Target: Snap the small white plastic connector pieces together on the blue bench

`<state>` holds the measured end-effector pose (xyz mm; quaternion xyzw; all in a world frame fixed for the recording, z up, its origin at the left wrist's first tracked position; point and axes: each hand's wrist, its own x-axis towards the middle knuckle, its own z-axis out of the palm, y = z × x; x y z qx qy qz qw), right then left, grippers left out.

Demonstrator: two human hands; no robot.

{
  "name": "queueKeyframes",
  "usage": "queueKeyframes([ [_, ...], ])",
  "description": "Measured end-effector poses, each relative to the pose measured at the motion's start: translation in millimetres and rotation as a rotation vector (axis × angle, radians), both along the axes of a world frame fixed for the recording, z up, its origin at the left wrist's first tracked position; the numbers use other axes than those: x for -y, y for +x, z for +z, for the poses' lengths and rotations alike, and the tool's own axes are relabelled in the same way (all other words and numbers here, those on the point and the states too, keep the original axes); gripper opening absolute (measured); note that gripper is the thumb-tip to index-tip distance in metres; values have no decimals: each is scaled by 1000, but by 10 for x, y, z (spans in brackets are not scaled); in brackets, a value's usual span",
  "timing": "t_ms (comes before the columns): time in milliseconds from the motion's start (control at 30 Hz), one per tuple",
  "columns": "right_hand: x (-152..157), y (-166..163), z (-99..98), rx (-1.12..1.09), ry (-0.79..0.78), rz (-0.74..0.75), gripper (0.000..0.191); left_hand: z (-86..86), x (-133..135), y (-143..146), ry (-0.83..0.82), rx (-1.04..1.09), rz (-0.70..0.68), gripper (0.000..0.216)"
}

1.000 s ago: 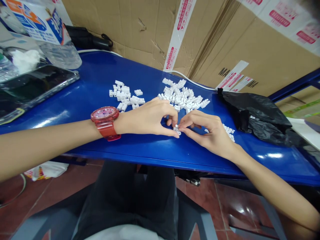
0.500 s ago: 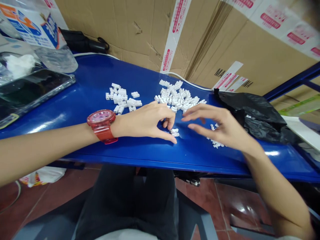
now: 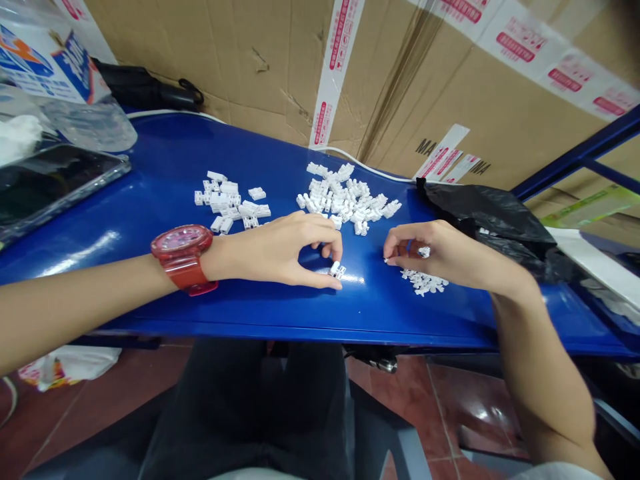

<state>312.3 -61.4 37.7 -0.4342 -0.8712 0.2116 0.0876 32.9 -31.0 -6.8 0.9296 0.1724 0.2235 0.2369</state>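
My left hand [image 3: 283, 251], with a red watch [image 3: 183, 257] on its wrist, rests on the blue table [image 3: 150, 200] and pinches a small white plastic piece [image 3: 336, 270] between thumb and fingers. My right hand [image 3: 440, 253] is curled, fingertips pinched together over a small scatter of tiny white parts [image 3: 424, 281]. What its fingers hold is too small to name. A large pile of white pieces [image 3: 347, 197] lies just beyond both hands. A smaller pile of white pieces [image 3: 230, 201] lies beyond my left wrist.
A black plastic bag [image 3: 493, 217] lies at the right of the table. A phone in a clear case [image 3: 50, 183] and clear plastic packaging [image 3: 90, 123] sit at the far left. Cardboard boxes [image 3: 400, 73] stand behind the table. My dark-trousered lap is below its front edge.
My right hand let go of the piece held with the left, moved right to the small scatter and curled shut. The left hand kept the white piece in place.
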Motion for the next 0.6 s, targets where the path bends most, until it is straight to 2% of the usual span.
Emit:
queueKeyframes([
  [100,54,-186,-78,-161,-15,-23,8,0,8,1,12,-1,-6,20],
  [267,160,-467,-223,-431,-169,20,15,15,18,13,37,-22,54,22],
  [400,181,-536,-272,-508,-178,-29,18,30,19,20,23,-20,56,24],
  [600,145,-530,-260,-511,-164,-68,24,39,23,20,10,-19,56,22],
])
